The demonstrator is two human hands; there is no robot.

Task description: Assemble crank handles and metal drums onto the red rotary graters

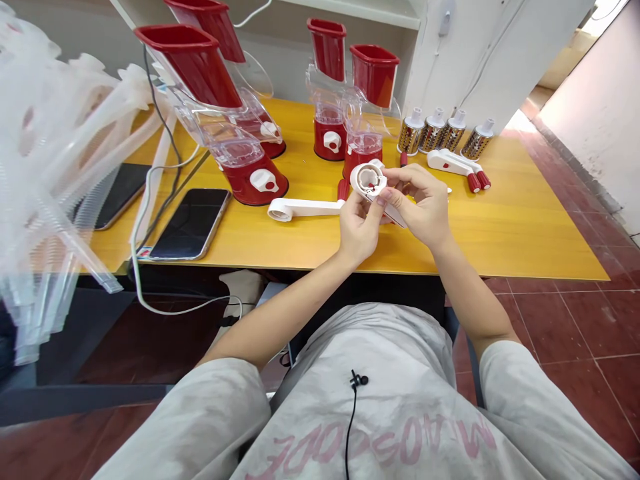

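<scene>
Both my hands hold a white crank handle [369, 181] with a round hub, raised over the yellow table [525, 227]. My left hand [357, 227] grips it from below, fingers closed. My right hand [423, 203] wraps around its arm from the right, thumb near the hub. A second white crank handle [305, 209] lies flat on the table just left of my hands.
Several red and clear rotary graters [247, 160] stand at the back. Several metal drum blades [443, 131] and more white handles with red knobs [457, 165] lie at the right. Two phones [193, 223] and a white cable [145, 220] are at the left. Translucent plastic parts [50, 173] fill the left edge.
</scene>
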